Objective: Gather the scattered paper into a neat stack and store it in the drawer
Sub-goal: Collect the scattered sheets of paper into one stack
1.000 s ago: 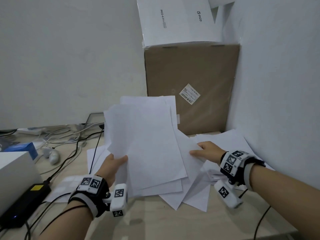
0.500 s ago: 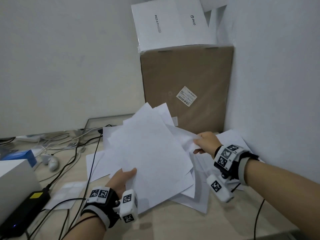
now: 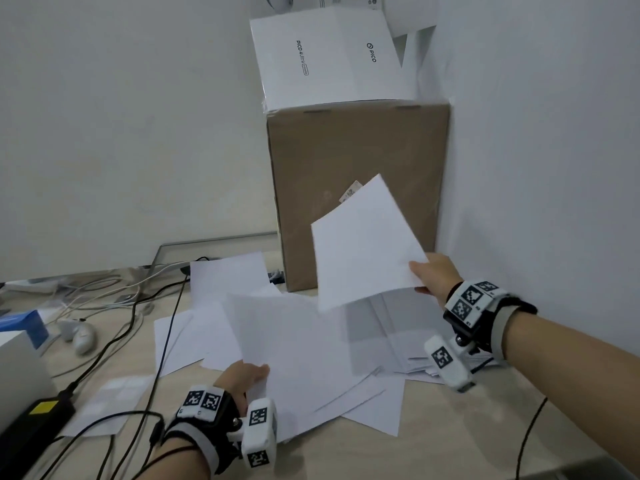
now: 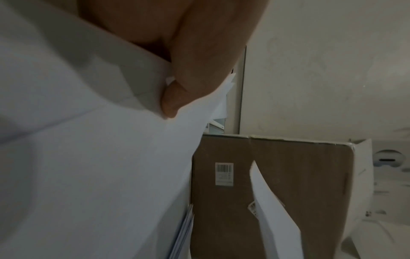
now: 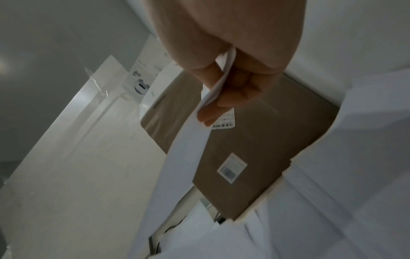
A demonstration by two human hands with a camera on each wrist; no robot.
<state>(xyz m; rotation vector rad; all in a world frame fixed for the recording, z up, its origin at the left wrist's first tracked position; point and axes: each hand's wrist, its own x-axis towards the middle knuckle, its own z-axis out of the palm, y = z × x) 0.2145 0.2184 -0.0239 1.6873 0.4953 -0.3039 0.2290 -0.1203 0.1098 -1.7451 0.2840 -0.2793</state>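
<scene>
White paper sheets lie fanned and overlapping on the wooden desk. My left hand grips the near left edge of a bundle of these sheets, thumb on top, low over the desk. My right hand pinches the right edge of a single sheet and holds it tilted in the air in front of the cardboard box. In the right wrist view, that lifted sheet is pinched between thumb and fingers. More sheets lie under my right wrist. No drawer is in view.
A brown cardboard box stands in the corner with a white Pico box on top. Cables, a black power brick, a white controller and a blue box crowd the left of the desk. The wall is close on the right.
My left hand has lowered its bundle from upright to nearly flat on the desk. My right hand took hold of one sheet and raised it up toward the cardboard box.
</scene>
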